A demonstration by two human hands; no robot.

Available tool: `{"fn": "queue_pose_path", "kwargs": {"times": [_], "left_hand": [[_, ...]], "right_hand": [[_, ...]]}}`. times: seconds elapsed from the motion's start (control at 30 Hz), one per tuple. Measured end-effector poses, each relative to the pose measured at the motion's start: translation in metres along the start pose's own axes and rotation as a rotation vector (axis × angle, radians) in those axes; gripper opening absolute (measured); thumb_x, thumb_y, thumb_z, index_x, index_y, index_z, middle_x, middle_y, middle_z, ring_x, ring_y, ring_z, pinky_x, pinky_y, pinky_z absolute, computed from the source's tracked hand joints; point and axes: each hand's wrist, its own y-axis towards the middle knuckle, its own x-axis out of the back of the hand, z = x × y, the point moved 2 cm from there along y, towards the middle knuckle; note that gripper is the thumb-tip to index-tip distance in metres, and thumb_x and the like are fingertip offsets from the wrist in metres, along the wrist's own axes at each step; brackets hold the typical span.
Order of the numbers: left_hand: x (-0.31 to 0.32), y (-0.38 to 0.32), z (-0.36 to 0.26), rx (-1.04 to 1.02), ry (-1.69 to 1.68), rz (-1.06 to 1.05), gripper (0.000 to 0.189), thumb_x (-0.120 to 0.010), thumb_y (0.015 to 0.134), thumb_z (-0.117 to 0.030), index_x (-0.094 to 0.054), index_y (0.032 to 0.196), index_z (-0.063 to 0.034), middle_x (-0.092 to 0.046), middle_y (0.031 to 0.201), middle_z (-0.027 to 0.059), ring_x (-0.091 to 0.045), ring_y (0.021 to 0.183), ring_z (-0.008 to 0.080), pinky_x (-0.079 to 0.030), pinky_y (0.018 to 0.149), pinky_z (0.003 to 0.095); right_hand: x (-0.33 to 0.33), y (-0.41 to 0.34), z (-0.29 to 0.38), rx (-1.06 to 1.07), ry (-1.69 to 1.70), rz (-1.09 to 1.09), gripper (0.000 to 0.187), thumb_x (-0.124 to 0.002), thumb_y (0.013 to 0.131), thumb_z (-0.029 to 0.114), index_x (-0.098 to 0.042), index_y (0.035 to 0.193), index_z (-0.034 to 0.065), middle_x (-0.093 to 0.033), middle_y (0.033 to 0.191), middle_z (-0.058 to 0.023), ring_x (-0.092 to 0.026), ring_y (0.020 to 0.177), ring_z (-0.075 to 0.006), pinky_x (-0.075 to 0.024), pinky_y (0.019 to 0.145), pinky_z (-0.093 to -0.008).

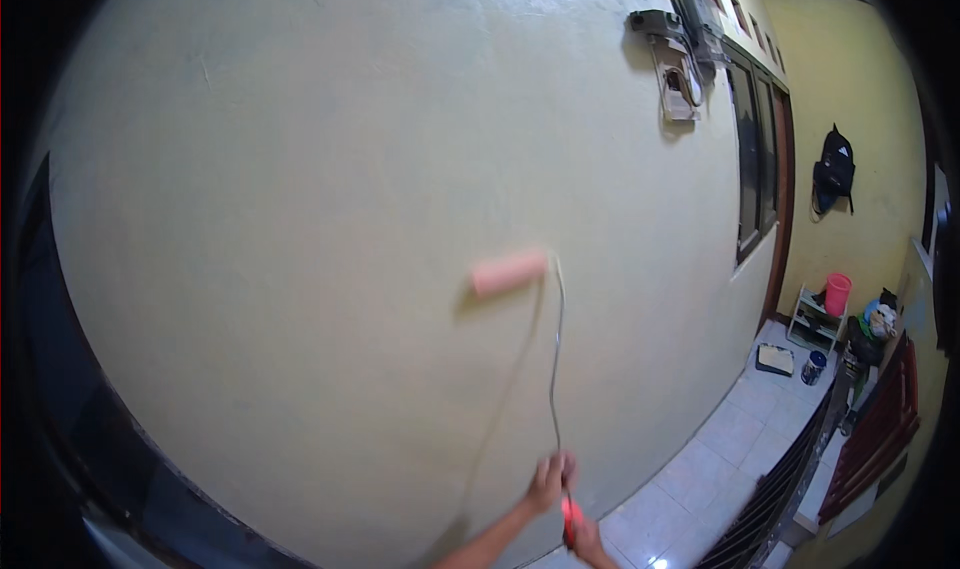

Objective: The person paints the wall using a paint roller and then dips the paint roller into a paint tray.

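Note:
A paint roller with a pink sleeve (pixel 510 271) is at the pale wall (pixel 300 194), slightly blurred, its shadow falling below and to the left. Its long bent metal rod runs down to a red handle (pixel 571 520). My left hand (pixel 553 480) is closed around the rod just above the handle. Lower and to the right, my right hand (pixel 586 543) grips the red handle, partly cut by the picture's bottom edge.
An electric meter box (pixel 701 25) and cables hang at the upper right beside windows (pixel 754 141). On the tiled floor (pixel 701 464) stand a paint tray (pixel 775 359), a can (pixel 813 368) and a small rack (pixel 814 321) with a pink bucket (pixel 838 293). Dark metal railing (pixel 772 486) edges the right.

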Motion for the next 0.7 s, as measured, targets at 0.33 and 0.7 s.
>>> {"fn": "queue_pose_path", "kwargs": {"times": [0.33,0.7], "left_hand": [[-0.128,0.254,-0.549,-0.511,-0.182,0.408,0.035,-0.029,0.1,-0.03,-0.035,0.069,-0.0147,-0.027,0.054,-0.0044,-0.025,0.044,0.0076,-0.022,0.038,0.0228],[-0.012,0.088,-0.008,0.011,-0.052,0.14,0.037,-0.032,0.099,-0.041,-0.048,0.08,-0.0129,-0.046,0.063,-0.0015,-0.045,0.056,0.0093,-0.04,0.051,0.0254]], "right_hand": [[0.036,0.211,0.553,0.342,-0.07,-0.071,0.064,-0.037,0.088,0.065,-0.042,0.067,0.0051,-0.042,0.049,-0.0036,-0.045,0.037,-0.015,-0.0382,0.035,-0.0304],[0.054,0.073,0.023,-0.014,-0.25,0.035,0.044,-0.036,0.096,0.039,-0.061,0.08,0.0063,-0.053,0.059,0.0002,-0.053,0.056,-0.0143,-0.0414,0.051,-0.0339]]}}
